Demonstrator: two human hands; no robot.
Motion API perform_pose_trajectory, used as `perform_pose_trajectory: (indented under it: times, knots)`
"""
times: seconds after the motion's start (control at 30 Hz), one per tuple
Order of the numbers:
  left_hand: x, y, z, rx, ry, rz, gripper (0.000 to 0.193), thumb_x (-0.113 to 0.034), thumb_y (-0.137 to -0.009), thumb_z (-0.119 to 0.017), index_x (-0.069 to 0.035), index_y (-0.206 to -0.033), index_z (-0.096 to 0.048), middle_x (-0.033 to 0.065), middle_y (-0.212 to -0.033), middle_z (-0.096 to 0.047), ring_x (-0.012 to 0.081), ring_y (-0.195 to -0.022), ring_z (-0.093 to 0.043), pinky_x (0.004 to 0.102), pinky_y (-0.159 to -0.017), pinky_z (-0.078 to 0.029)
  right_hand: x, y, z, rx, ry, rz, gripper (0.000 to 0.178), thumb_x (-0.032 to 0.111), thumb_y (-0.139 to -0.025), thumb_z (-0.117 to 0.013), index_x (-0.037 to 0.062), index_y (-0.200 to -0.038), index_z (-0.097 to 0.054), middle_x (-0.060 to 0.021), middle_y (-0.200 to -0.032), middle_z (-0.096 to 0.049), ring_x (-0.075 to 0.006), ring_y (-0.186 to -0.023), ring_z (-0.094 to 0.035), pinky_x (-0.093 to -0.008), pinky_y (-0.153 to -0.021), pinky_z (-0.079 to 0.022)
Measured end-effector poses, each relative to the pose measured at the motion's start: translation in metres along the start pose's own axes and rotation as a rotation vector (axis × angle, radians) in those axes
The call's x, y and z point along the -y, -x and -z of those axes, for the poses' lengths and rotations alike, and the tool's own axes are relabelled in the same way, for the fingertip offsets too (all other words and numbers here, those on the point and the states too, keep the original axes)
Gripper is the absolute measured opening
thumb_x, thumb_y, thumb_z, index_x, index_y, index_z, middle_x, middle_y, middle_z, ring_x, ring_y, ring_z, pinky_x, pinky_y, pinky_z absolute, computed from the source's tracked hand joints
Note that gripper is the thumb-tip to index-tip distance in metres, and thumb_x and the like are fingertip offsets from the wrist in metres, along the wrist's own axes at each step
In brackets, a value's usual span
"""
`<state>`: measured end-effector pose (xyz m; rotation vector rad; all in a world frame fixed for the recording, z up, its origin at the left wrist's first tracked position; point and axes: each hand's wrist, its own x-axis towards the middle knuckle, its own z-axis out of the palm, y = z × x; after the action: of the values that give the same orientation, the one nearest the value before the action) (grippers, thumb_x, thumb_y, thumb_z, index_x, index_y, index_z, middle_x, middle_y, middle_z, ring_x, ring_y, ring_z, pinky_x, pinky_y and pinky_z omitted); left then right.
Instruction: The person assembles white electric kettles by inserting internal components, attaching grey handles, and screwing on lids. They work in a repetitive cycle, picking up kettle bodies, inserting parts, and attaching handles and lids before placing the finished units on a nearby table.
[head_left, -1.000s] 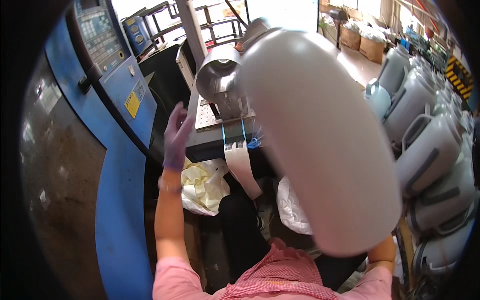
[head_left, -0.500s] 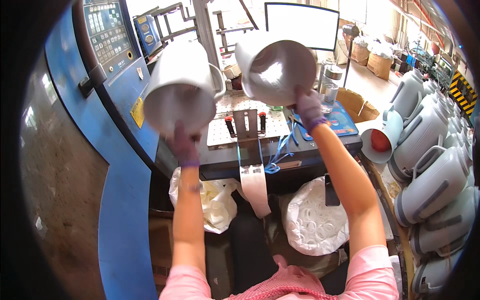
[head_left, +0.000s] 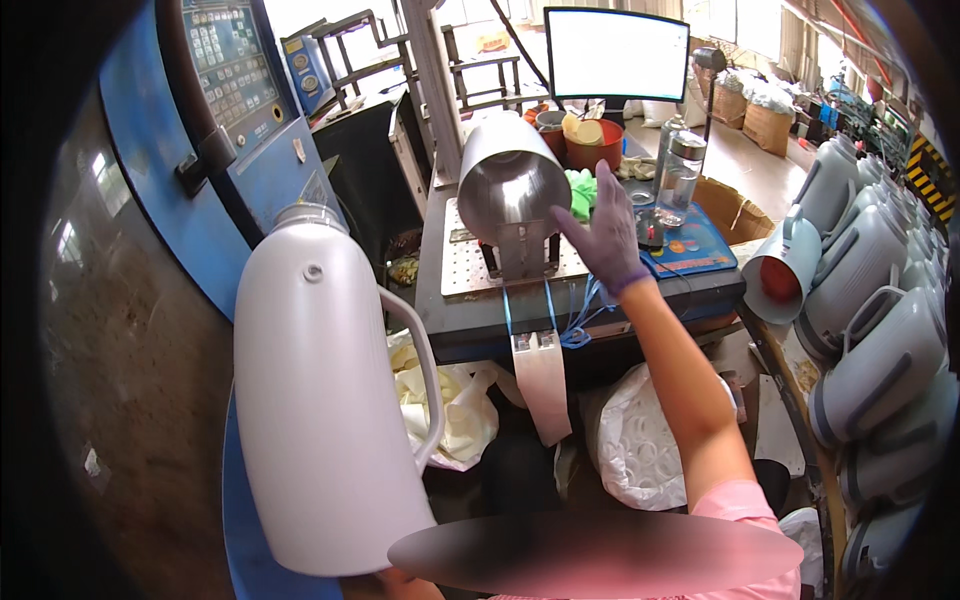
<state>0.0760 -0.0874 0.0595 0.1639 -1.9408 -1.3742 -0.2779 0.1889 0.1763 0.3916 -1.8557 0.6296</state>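
Note:
A large pale grey thermos jug casing (head_left: 320, 400) with a side handle stands upright close in front of me on the left, its narrow neck at the top. My left hand is hidden behind its lower end; only a bit of my left arm (head_left: 405, 585) shows there, and the casing is held up off any surface. A second casing (head_left: 512, 190) lies on the bench fixture, its wide open end toward me behind a metal bracket (head_left: 522, 250). Beside its rim, my gloved right hand (head_left: 605, 230) is open, fingers stretched up and thumb out toward the casing.
A blue machine with a keypad panel (head_left: 235, 75) rises at left. Bags of pale pieces (head_left: 450, 410) and white rings (head_left: 640, 450) sit below the bench. A monitor (head_left: 617, 55), red bucket (head_left: 600, 148) and glass bottle (head_left: 680, 180) stand behind. Grey jugs (head_left: 860, 320) line the right.
The left casing has come down and toward me, turning from open end facing me to upright. The right casing now rests on the fixture, and my right hand has let go of it.

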Motion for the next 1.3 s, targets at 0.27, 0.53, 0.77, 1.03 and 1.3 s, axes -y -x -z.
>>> perform_pose_trajectory:
  times: [0.27, 0.53, 0.77, 1.03, 1.3]
  knots:
    - [-0.015, -0.038, -0.009, 1.061, 0.314, -0.107, 0.100, -0.042, -0.067, -0.089, -0.001, -0.147, -0.044, 0.0200, -0.151, -0.040, 0.0335, -0.143, -0.035, 0.0468, -0.115, -0.031, 0.086, 0.133, 0.174, 0.582, -1.658, -0.696, 0.115, 0.038, -0.082, -0.079, 0.0112, -0.160, 0.000, -0.0105, -0.160, -0.023, -0.0253, -0.143, -0.031, -0.0407, -0.117, -0.026]
    - [-0.040, -0.025, -0.134, 1.012, 0.757, 0.145, 0.120, -0.060, -0.061, -0.079, 0.003, -0.150, -0.030, 0.0257, -0.151, -0.036, 0.0375, -0.129, -0.047, 0.0482, -0.107, -0.040, 0.076, 0.251, 0.302, 0.898, -1.016, -0.573, 0.117, 0.045, -0.066, -0.089, 0.0043, -0.156, -0.026, -0.0196, -0.157, -0.029, -0.0338, -0.145, -0.028, -0.0433, -0.120, -0.022]
    - [-0.068, 0.000, -0.152, 0.885, 0.472, -0.126, 0.099, -0.059, -0.068, -0.069, 0.006, -0.139, -0.047, 0.0257, -0.138, -0.049, 0.0389, -0.121, -0.053, 0.0503, -0.105, -0.041, 0.088, 0.360, 0.580, 0.326, -0.029, -1.583, 0.029, 0.027, -0.091, -0.068, 0.0061, -0.111, -0.071, -0.0120, -0.103, -0.071, -0.0229, -0.095, -0.067, -0.0344, -0.086, -0.052]
    - [-0.112, 0.011, -0.172, 0.925, 0.355, -0.326, 0.086, -0.054, -0.077, -0.061, 0.007, -0.137, -0.048, 0.0254, -0.132, -0.053, 0.0402, -0.122, -0.052, 0.0531, -0.105, -0.041, 0.177, 0.372, 0.721, 0.181, 0.672, -1.561, 0.031, 0.024, -0.095, -0.062, 0.0015, -0.115, -0.068, -0.0138, -0.106, -0.071, -0.0205, -0.097, -0.068, -0.0324, -0.090, -0.051]
    - [-0.141, 0.021, -0.178, 1.043, 0.345, -0.660, 0.080, -0.052, -0.079, -0.057, 0.009, -0.131, -0.054, 0.0263, -0.125, -0.058, 0.0393, -0.120, -0.053, 0.0523, -0.105, -0.039, 0.035, 0.316, 0.841, -0.329, 1.677, -0.521, 0.036, 0.012, -0.086, -0.062, 0.0011, -0.120, -0.060, -0.0236, -0.127, -0.057, -0.0387, -0.121, -0.054, -0.0467, -0.106, -0.041]
